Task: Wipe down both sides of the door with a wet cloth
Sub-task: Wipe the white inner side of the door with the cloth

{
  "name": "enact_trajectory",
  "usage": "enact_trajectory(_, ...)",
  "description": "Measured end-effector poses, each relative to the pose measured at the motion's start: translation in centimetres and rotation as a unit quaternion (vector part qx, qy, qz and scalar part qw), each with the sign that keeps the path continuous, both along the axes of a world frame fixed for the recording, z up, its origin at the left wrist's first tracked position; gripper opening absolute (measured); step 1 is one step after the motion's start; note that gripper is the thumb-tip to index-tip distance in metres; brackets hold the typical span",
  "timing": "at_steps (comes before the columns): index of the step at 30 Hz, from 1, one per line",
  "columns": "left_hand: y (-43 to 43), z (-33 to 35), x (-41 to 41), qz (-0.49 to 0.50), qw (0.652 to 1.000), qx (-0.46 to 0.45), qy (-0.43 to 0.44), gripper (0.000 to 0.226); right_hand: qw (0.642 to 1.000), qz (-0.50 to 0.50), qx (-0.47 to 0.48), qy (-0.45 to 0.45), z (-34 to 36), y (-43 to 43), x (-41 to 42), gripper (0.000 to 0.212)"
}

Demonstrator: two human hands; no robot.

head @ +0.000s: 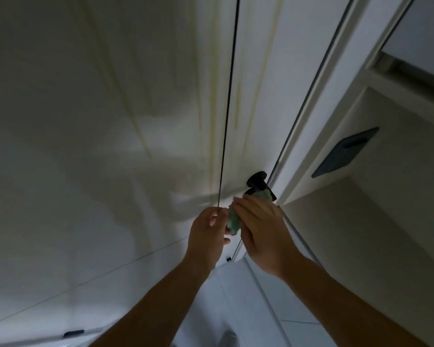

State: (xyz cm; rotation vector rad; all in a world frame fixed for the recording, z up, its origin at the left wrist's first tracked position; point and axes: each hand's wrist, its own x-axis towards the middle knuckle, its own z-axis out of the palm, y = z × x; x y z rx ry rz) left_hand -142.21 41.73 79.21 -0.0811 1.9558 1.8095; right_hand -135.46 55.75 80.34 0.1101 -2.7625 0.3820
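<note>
Both hands on the green cloth, just under the door handle.

My right hand [263, 231] was wrapped over the green cloth [233, 220], holding it against the white door [251, 108] right below the black door handle [257, 181]. My left hand [207, 231] seemed to pinch the cloth's lower end, though blur made that hard to be sure of. As I judged the risks, the bunched cloth could snag on the handle and pull out of my grip. Wadded this small, it could also skip patches of the door. Pressing so near the latch edge could swing the door away from me, and a cloth that was too wet could leave drips streaking down.
</note>
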Motion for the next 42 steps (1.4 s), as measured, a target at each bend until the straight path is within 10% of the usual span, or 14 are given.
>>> enact_trajectory(13,-0.9,0.4,-0.9,-0.011,0.996,0.049,-0.076,0.025,0.989,-0.061,0.091,-0.104,-2.8,-0.5,0.5,0.061)
enact_trajectory(32,-0.6,1.2,-0.2,-0.029,0.998,0.033,-0.044,0.019,0.97,-0.179,-0.162,-0.035,-1.3,-0.2,-0.9,0.057)
enact_trajectory(34,-0.6,1.3,-0.2,-0.028,0.998,0.04,-0.047,0.02,0.924,-0.197,-0.328,-0.01,-1.0,0.3,-1.8,0.045)
enact_trajectory(38,-0.6,1.5,-0.3,-0.021,0.998,0.04,-0.038,0.019,0.702,-0.285,-0.653,0.014,0.5,-0.5,-3.8,0.029)
enact_trajectory(42,-0.5,1.4,-0.4,-0.033,0.998,0.035,-0.034,0.018,0.665,-0.314,-0.678,0.008,0.4,-2.2,-2.2,0.028)
